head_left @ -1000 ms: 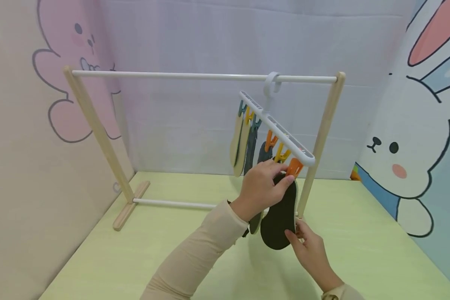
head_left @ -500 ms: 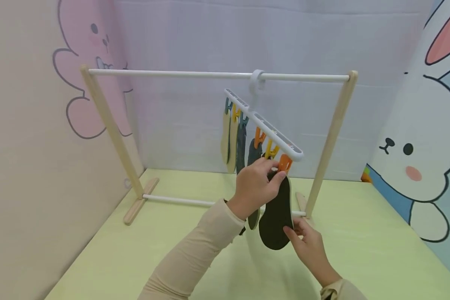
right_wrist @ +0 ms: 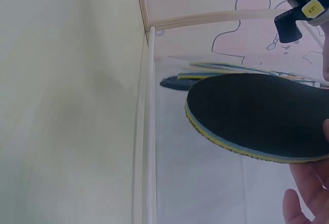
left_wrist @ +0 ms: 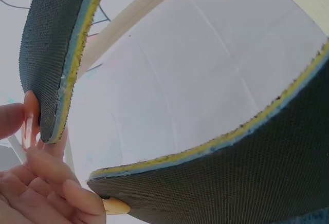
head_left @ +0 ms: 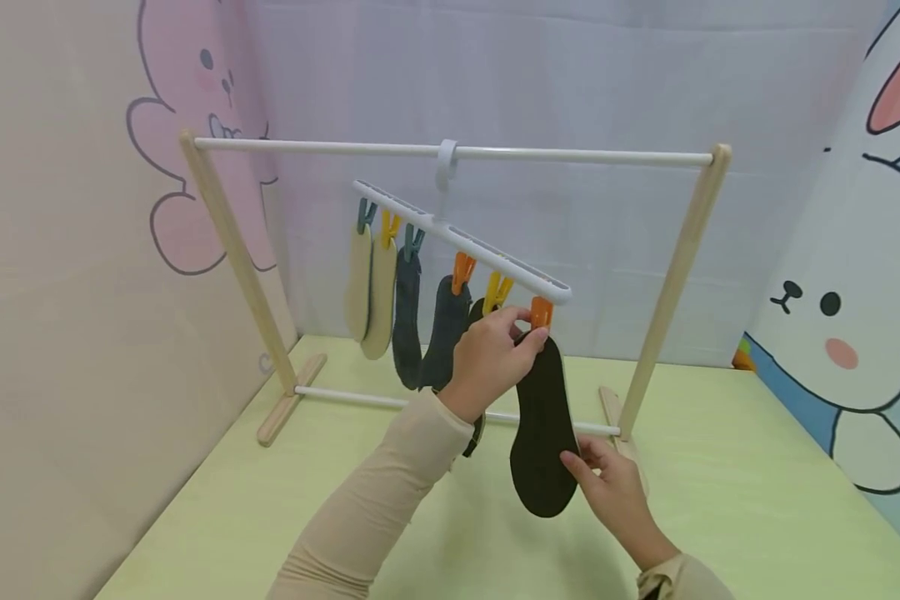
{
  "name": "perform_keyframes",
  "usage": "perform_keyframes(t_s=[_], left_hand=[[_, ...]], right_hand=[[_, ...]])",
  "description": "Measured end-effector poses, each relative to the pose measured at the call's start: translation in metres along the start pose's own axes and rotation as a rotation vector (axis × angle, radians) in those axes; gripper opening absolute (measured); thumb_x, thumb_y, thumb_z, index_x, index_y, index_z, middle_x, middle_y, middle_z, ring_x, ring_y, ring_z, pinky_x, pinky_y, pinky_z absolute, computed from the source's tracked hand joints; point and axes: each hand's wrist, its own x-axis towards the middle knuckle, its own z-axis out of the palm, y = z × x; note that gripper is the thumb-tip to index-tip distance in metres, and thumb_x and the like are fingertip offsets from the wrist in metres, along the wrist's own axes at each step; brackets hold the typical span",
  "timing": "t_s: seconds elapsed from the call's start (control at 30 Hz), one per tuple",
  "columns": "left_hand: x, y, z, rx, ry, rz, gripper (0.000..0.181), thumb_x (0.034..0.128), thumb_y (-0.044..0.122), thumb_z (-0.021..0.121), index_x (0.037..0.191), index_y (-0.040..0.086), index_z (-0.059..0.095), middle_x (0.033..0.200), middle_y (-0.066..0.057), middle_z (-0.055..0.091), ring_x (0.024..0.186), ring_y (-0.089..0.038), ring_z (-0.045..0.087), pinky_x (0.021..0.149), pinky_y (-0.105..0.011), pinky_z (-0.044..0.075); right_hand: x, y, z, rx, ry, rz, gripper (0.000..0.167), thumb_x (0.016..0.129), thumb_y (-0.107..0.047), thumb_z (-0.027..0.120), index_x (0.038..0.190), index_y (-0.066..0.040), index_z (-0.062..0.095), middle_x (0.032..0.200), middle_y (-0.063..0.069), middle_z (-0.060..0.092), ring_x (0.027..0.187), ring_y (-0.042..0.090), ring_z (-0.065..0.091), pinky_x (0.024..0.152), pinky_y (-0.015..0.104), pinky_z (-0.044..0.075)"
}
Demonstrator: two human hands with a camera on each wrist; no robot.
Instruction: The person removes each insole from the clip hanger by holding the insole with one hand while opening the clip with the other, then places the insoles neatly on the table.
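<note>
My left hand (head_left: 489,358) pinches an orange clip (head_left: 542,312) at the near end of the white hanger (head_left: 510,262). From that clip hangs a black insole (head_left: 543,442), with blue and yellow layers along its edge in the right wrist view. Lower down, my right hand (head_left: 615,492) pinches the insole's right edge between thumb and fingers. A second dark insole (left_wrist: 231,183) hangs from a yellow clip (left_wrist: 117,206), beside my left fingers; in the head view my left hand partly hides it. Further back on the hanger are dark grey insoles (head_left: 407,321) and beige insoles (head_left: 357,287).
The hanger's hook (head_left: 446,162) sits on the white top rail (head_left: 315,147) of a wooden-legged rack (head_left: 232,250). A lower white bar (head_left: 352,397) joins the legs. The rack stands on a pale green table (head_left: 270,517), before a pale curtain and walls with cartoon animals.
The hanger has slid left along the rail and swung more in line with it, spreading the hanging insoles apart in view. Both hands keep hold of the clip and insole.
</note>
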Motion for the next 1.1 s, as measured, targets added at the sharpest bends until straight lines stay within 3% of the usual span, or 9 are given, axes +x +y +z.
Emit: perform_keyframes(t_s=[0.17,0.33,0.5,0.57,0.67,0.77,0.93,1.1], left_hand=[[0.005,0.001,0.000,-0.046,-0.057,0.003,0.025,0.0937,0.025,0.063,0.111,0.007,0.066,0.090,-0.006,0.068,0.073,-0.018,0.059,0.058,-0.026,0.043],[0.009,0.002,0.001,-0.197,-0.122,0.004,0.030,0.0997,0.021,0.053,0.122,0.002,0.061,0.102,-0.011,0.067,0.067,-0.017,0.054,0.061,-0.025,0.044],[0.012,0.004,0.002,-0.414,-0.207,-0.052,0.028,0.1024,0.019,0.047,0.119,0.001,0.060,0.077,-0.008,0.058,0.058,-0.014,0.044,0.055,-0.023,0.036],[0.013,0.006,0.001,-0.524,-0.254,-0.076,0.029,0.1035,0.017,0.044,0.121,-0.002,0.058,0.075,-0.009,0.056,0.061,-0.013,0.044,0.059,-0.023,0.035],[0.013,0.008,0.002,-0.687,-0.328,-0.094,0.034,0.1049,0.013,0.037,0.133,-0.003,0.050,0.096,-0.019,0.062,0.076,-0.014,0.049,0.070,-0.024,0.038],[0.013,0.009,0.002,-0.808,-0.390,-0.093,0.039,0.1056,0.010,0.031,0.141,-0.004,0.040,0.121,-0.028,0.057,0.099,-0.019,0.051,0.086,-0.025,0.037],[0.013,0.011,0.003,-0.876,-0.404,-0.066,0.039,0.1049,0.007,0.029,0.140,-0.008,0.038,0.120,-0.032,0.055,0.113,-0.035,0.048,0.096,-0.029,0.037],[0.014,0.012,0.003,-0.903,-0.411,-0.061,0.038,0.1045,0.006,0.029,0.138,-0.009,0.039,0.120,-0.034,0.052,0.119,-0.038,0.046,0.097,-0.030,0.037]], right_hand=[[-0.001,-0.002,-0.001,-0.013,0.011,-0.045,0.018,0.071,0.012,0.072,0.082,0.000,0.065,0.068,0.000,0.063,0.062,-0.002,0.054,0.052,0.017,0.039],[-0.002,-0.007,-0.002,-0.014,0.007,-0.066,0.020,0.069,0.013,0.072,0.082,0.000,0.065,0.067,0.002,0.063,0.062,-0.001,0.053,0.051,0.017,0.039],[-0.006,-0.008,-0.001,-0.032,-0.012,-0.085,0.023,0.066,0.014,0.074,0.082,-0.001,0.065,0.067,0.001,0.063,0.063,0.000,0.055,0.054,0.016,0.042],[-0.007,-0.009,-0.001,-0.044,-0.016,-0.098,0.025,0.065,0.014,0.074,0.083,-0.001,0.066,0.067,0.001,0.064,0.063,0.001,0.055,0.056,0.016,0.043],[-0.008,-0.009,-0.002,-0.046,-0.022,-0.104,0.026,0.065,0.014,0.075,0.084,-0.001,0.066,0.068,0.001,0.065,0.064,0.002,0.056,0.058,0.016,0.044],[-0.009,-0.008,-0.003,-0.035,-0.023,-0.102,0.027,0.065,0.015,0.074,0.085,-0.001,0.066,0.069,0.001,0.064,0.064,0.002,0.056,0.059,0.015,0.044],[-0.010,-0.007,-0.006,-0.019,-0.010,-0.097,0.027,0.065,0.016,0.074,0.084,-0.001,0.065,0.070,0.002,0.065,0.064,0.002,0.055,0.058,0.016,0.044],[-0.011,-0.007,-0.008,-0.017,-0.006,-0.081,0.027,0.066,0.015,0.074,0.085,-0.002,0.065,0.069,0.001,0.064,0.064,0.001,0.055,0.056,0.018,0.044]])
